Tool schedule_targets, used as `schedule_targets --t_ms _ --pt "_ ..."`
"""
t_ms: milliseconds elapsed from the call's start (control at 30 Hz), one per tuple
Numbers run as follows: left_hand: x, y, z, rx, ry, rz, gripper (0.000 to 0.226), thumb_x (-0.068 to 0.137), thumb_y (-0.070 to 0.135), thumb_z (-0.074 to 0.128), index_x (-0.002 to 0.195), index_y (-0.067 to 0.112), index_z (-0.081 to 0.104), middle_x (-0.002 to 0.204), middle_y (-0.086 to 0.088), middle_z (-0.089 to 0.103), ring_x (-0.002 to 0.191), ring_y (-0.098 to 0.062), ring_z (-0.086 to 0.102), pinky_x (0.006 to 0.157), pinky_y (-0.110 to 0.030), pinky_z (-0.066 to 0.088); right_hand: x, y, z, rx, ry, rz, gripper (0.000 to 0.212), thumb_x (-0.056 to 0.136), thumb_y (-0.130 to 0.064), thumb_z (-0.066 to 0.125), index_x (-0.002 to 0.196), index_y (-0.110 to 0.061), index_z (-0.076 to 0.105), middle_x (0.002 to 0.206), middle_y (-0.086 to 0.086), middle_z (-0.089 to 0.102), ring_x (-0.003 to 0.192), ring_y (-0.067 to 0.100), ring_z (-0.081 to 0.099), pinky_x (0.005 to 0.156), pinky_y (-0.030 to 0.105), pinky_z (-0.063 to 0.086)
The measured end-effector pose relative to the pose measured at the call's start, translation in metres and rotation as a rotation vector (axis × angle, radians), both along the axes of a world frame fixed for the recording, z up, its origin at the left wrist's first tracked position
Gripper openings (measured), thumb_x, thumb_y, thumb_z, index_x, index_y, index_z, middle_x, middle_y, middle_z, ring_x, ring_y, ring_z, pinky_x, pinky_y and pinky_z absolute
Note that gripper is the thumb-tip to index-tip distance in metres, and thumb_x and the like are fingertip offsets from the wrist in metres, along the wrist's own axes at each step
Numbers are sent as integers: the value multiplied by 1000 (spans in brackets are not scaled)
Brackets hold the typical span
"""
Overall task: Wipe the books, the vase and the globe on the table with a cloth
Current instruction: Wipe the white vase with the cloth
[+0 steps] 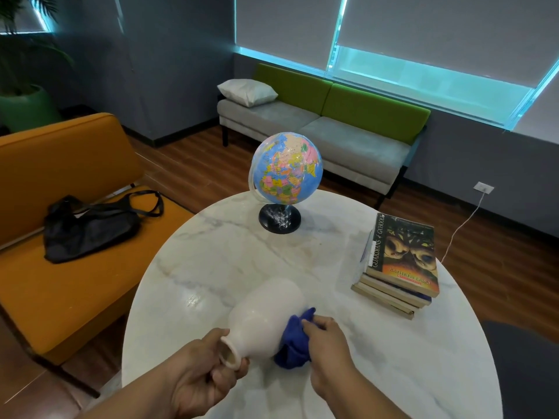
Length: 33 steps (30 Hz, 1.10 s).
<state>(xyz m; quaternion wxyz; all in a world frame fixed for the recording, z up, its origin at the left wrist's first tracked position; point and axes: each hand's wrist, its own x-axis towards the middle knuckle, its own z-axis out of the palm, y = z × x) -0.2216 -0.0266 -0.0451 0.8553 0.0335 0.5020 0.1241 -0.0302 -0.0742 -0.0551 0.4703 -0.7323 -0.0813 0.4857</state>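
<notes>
Black bag [90,226] on orange sofa [60,152]

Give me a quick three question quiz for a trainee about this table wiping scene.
1. True or false: the vase stands upright on the table.
2. Which hand holds the cloth? A. left hand B. right hand C. neither
3. Fill in: the left hand grips the vase by its ____.
Key: 1 false, it is tipped far over; 2 B; 3 neck.
</notes>
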Motion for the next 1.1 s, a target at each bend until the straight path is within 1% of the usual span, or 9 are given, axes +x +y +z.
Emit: schedule_targets --t_ms 67,167,467,533,633,767,867,933,1100 --pt "5 3 5 -2 -26 32 37 95 32 44 108 -2 52 71 -17 49 34 -13 26 38 -9 23 -4 -4 8 -28 48 61 9 88 -7 64 96 -10 60 105 17 66 95 30 63 89 44 53" --pt "5 9 8 30 -22 25 36 95 31 43 109 -1 53 70 -16 47 37 -12 26 37 -11 25 0 -9 32 33 94 167 9 84 1 63 90 -6 64 95 18 69 86 30 64 71 37 52" --pt "9 4 7 107 82 -50 40 97 36 42 107 -2 52 68 -12 44 47 -10 15 34 -11 24 26 9 117 575 240 207 22 91 -2 44 98 -9 63 90 13 68 80 26 64 72 39 51" --pt "11 3 11 125 106 -64 40 97 36 43 109 -1 53 69 -12 44 51 -10 14 36 -11 23 25 19 101 545 57 207 26 89 1 49 94 -17 67 96 6 70 88 23 63 75 36 51" --pt "14 1 17 128 126 -62 40 97 36 44 110 -1 50 68 -13 44 50 -10 14 37 -11 24 22 22 60 448 -518 421 34 87 -4 57 96 -34 67 116 -7 61 110 10 56 96 28 45" --pt "17 -3 18 197 176 -61 30 98 35 44 97 7 52 63 -8 40 45 -10 23 35 -11 24 1 3 23 372 -1048 996 41 90 -49 50 132 -48 50 148 -22 25 135 7 14 115 23 13" --pt "16 -4 23 299 250 -126 31 101 37 40 87 11 50 65 -8 39 54 -12 19 43 -16 22 -7 -3 23 511 -1387 1144 37 90 -49 42 123 -49 58 143 -21 42 134 20 34 107 27 26" --pt "19 -6 28 405 300 -201 30 101 36 40 88 10 47 65 -8 39 51 -14 19 45 -20 28 0 2 23 519 -1402 1077 36 90 -46 42 120 -49 60 137 -19 50 122 23 47 99 26 37" --pt "22 -9 35 639 434 -296 30 95 29 55 96 -1 49 73 -15 53 50 -21 46 57 -33 57 31 19 28 193 -1162 734 37 101 -37 35 132 -44 52 140 -21 41 110 11 29 101 20 33"
